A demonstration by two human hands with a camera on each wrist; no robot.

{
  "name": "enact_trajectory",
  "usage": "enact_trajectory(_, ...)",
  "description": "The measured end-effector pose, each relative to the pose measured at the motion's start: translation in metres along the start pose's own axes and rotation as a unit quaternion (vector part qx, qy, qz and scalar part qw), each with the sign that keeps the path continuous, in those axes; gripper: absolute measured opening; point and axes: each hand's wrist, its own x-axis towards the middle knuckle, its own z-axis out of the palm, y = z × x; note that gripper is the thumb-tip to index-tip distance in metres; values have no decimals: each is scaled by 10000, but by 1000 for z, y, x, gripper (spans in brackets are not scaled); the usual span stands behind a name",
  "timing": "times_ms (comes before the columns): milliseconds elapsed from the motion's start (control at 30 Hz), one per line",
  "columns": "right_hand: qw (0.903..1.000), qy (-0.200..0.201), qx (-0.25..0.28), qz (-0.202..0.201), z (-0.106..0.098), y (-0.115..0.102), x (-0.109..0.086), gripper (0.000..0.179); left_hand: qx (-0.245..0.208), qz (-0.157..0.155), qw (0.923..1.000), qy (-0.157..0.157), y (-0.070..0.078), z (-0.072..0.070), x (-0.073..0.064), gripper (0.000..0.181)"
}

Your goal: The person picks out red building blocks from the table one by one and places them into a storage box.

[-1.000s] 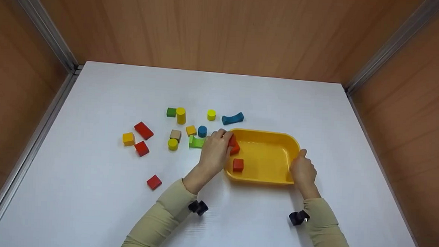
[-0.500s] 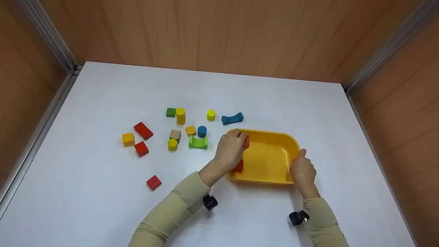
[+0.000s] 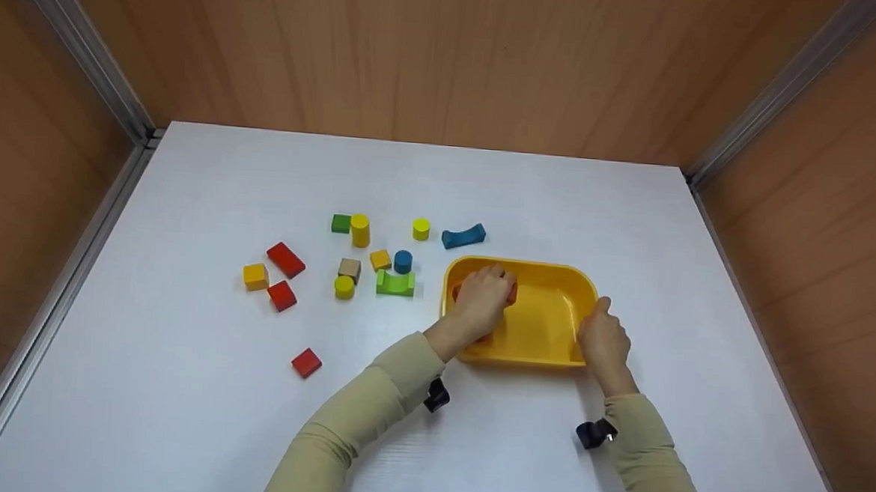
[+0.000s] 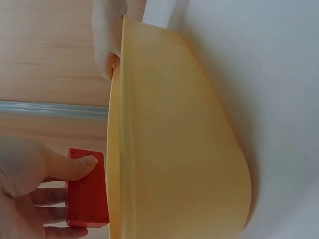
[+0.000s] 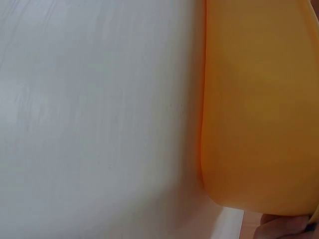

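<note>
Clamping red block [image 4: 88,196] between thumb and fingers of left hand [image 3: 482,302], over yellow tray [image 3: 547,312], right of frame centre in head view / gripping tray's right end with curled fingers of right hand [image 3: 604,337] / apparently at placing step / next, probably calls for lowering block inside and parting left fingers while steadying tray

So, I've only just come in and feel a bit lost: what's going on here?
A person's left hand holds a red block over the yellow tray, while the right hand grips the tray's right end. At least one more red piece shows in the tray, mostly hidden by the left hand. Other blocks lie loose on the table, mostly left of the tray.
</note>
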Motion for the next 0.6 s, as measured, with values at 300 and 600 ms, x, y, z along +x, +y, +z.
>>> enact_trajectory(300,10000,38,41,40,0,0,0,29,24,242,9988,-430,-1,15,11,3)
enact_trajectory(600,9997,145,-80,-196,0,0,-2,29,305,397,9961,-731,-3,28,19,5)
